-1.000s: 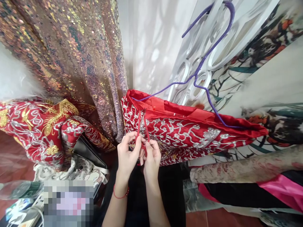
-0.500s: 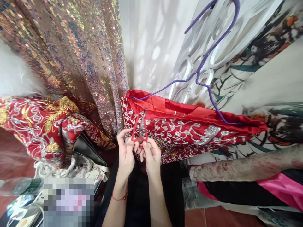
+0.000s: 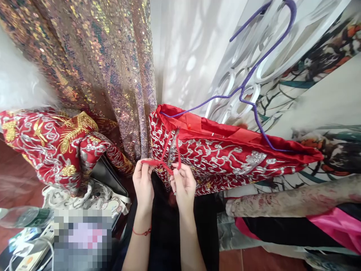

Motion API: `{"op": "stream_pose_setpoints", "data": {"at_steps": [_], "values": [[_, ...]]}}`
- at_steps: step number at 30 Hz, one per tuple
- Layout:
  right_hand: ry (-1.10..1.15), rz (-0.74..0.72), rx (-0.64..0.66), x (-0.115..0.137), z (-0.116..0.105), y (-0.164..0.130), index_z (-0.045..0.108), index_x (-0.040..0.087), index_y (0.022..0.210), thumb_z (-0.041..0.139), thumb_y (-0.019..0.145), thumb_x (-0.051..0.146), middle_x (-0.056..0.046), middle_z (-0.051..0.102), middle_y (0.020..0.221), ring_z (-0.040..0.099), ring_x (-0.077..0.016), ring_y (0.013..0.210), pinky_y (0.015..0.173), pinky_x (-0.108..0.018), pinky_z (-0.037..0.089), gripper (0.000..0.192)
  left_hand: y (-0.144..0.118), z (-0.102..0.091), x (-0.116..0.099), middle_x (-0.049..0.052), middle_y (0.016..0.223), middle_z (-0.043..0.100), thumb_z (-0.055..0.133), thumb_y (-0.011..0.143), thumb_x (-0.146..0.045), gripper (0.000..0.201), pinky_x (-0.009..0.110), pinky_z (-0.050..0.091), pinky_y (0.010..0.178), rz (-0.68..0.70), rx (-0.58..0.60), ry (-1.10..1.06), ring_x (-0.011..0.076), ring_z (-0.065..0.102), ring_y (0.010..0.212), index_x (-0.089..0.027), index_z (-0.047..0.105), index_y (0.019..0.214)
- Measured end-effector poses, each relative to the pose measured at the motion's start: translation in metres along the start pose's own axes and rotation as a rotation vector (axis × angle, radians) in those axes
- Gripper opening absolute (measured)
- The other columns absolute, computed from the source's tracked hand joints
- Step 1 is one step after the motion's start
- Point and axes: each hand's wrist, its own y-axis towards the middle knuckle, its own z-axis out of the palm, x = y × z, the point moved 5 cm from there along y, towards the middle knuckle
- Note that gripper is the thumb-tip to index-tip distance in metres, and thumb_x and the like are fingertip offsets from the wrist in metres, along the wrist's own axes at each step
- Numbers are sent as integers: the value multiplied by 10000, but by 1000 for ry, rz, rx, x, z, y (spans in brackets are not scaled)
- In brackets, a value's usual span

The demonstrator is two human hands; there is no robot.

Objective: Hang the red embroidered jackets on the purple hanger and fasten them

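- The left hand (image 3: 143, 184) pinches the red cord (image 3: 153, 162) with its fingers.
- The right hand (image 3: 184, 182) pinches it also.
- The cord is attached to the embroidered garment (image 3: 214, 154) (on the purple hanger (image 3: 241, 88)).

Pale wall (image 3: 194, 49) at the back, dappled with soft light patches; beside it a white openwork panel (image 3: 316, 45) — rings and ovals cut through; on the right, a pale printed surface (image 3: 324, 90) with black, orange and teal motifs; at upper left, a sequined drape (image 3: 107, 67) in vertical folds, glinting; floor (image 3: 231, 259) of reddish-brown tile — one joint line visible, lower right.
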Motion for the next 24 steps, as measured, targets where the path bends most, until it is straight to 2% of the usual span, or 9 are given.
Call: {"op": "stream_pose_setpoints", "data": {"at_steps": [6, 8, 10, 12, 14, 16, 20, 22, 24], "values": [[3, -50, 7, 3, -6, 8, 574, 239, 1139, 568, 921, 367, 62, 560, 701, 388, -59, 472, 460, -200, 326, 253, 12, -9, 24, 60, 736, 699, 480, 891, -667, 545, 281, 548, 728, -273, 196, 208, 161, 680, 708, -148, 646, 890], [-43, -39, 34, -1, -6, 11, 582, 225, 1133, 578, 919, 352, 61, 553, 696, 405, -64, 494, 485, -207, 339, 249, 12, -9, 27, 62, 691, 678, 451, 892, -685, 580, 297, 544, 708, -272, 271, 303, 170, 666, 671, -141, 648, 853], [-102, -24, 65, -4, -6, 13, 599, 208, 1098, 593, 916, 366, 60, 532, 670, 440, -77, 530, 509, -211, 353, 241, 12, -8, 19, 69, 786, 690, 523, 895, -610, 478, 308, 546, 764, -113, 255, 415, 178, 673, 753, -148, 643, 895], [-161, -17, 84, -4, -7, 15, 614, 194, 1045, 609, 910, 395, 61, 501, 642, 464, -89, 562, 530, -215, 367, 243, 12, -7, 3, 84, 986, 695, 640, 862, -480, 336, 334, 527, 892, 149, 142, 557, 198, 669, 939, -170, 620, 990], [-212, -23, 87, -3, -7, 15, 627, 183, 995, 619, 905, 417, 62, 477, 627, 461, -89, 566, 541, -217, 373, 250, 11, -1, -10, 70, 1025, 689, 667, 851, -383, 237, 346, 505, 936, 301, 106, 687, 200, 654, 986, -192, 612, 980], [-260, -38, 83, 1, -7, 16, 642, 175, 953, 630, 898, 421, 62, 462, 613, 448, -86, 560, 543, -216, 371, 253, 9, 2, -18, 38, 908, 681, 641, 874, -351, 160, 326, 509, 884, 329, 94, 716, 177, 653, 883, -198, 605, 903], [-332, -47, 51, 6, -5, 18, 680, 162, 907, 660, 866, 417, 55, 457, 596, 448, -85, 553, 532, -211, 371, 259, 2, -10, -39, -28, 752, 574, 621, 913, -362, 188, 248, 496, 699, 365, -127, 495, 116, 592, 680, -209, 516, 886], [-353, -49, 41, 7, -3, 17, 696, 155, 897, 658, 860, 420, 40, 493, 607, 459, -89, 552, 531, -214, 387, 270, 0, -9, -46, -50, 679, 510, 587, 943, -356, 205, 234, 462, 620, 382, -69, 465, 102, 539, 594, -213, 488, 835], [-372, -69, 57, 8, 0, 15, 708, 150, 914, 642, 871, 417, 12, 564, 653, 497, -100, 576, 558, -224, 423, 278, 0, -1, -52, -13, 788, 586, 611, 932, -335, 149, 256, 477, 682, 452, 82, 567, 125, 589, 708, -209, 542, 895]]}}
